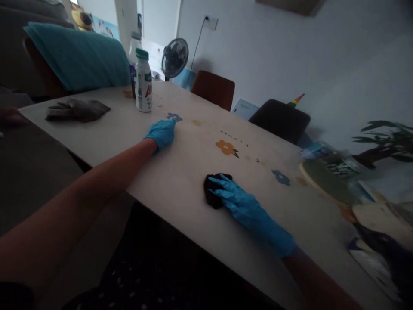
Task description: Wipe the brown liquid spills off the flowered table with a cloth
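My right hand [247,206], in a blue glove, presses a bunched dark cloth [213,193] onto the white table [180,181] near its front edge, fingers stretched over the cloth. My left hand [162,132], also in a blue glove, rests farther back on the table with its fingers curled in. Its fingertips touch a printed blue flower [174,116]; whatever they may hold is hidden. Just beyond that hand stands a white bottle with a green cap [143,82], and a second bottle [134,45] is partly behind it. Between the hands lies a printed orange flower [226,147].
A crumpled grey cloth [77,109] lies at the table's left end. A blue towel [77,58] drapes over a chair there. Along the wall are a fan [175,58], a brown chair [213,89] and a dark chair [280,119]. Blurred containers [342,165] crowd the right end.
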`<move>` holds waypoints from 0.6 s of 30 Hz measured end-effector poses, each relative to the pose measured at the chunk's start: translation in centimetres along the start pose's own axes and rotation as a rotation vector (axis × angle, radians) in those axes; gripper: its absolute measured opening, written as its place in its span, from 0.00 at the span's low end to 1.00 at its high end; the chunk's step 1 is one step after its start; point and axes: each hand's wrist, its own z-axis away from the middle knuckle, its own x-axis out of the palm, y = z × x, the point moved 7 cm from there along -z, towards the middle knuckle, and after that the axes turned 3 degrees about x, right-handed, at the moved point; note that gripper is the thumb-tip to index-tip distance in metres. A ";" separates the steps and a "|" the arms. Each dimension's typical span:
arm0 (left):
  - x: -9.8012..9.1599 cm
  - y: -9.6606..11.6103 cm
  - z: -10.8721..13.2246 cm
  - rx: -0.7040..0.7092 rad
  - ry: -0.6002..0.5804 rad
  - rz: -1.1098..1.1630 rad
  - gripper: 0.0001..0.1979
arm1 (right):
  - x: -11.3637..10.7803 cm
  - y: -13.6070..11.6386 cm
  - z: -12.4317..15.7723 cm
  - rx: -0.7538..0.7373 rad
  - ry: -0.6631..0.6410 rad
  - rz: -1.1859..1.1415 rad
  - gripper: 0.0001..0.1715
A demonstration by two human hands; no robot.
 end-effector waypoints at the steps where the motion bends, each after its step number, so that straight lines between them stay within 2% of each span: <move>1: -0.1 0.1 0.1 -0.006 -0.007 -0.006 0.37 | 0.4 -0.4 -1.5 0.010 -0.022 0.008 0.29; 6: -0.4 0.7 0.6 -0.019 -0.017 -0.003 0.37 | 1.8 -2.1 -9.6 -0.002 -0.060 0.053 0.32; 9: -0.6 1.0 0.8 -0.024 -0.017 0.003 0.37 | 2.7 -1.8 -14.7 0.003 -0.058 0.125 0.34; 13: -0.8 1.2 0.9 -0.025 -0.011 -0.007 0.33 | 3.3 0.0 -21.4 0.050 -0.047 0.212 0.36; 18: -0.5 1.0 0.3 -0.010 -0.003 -0.024 0.33 | 2.1 4.3 -28.1 0.185 0.023 0.321 0.38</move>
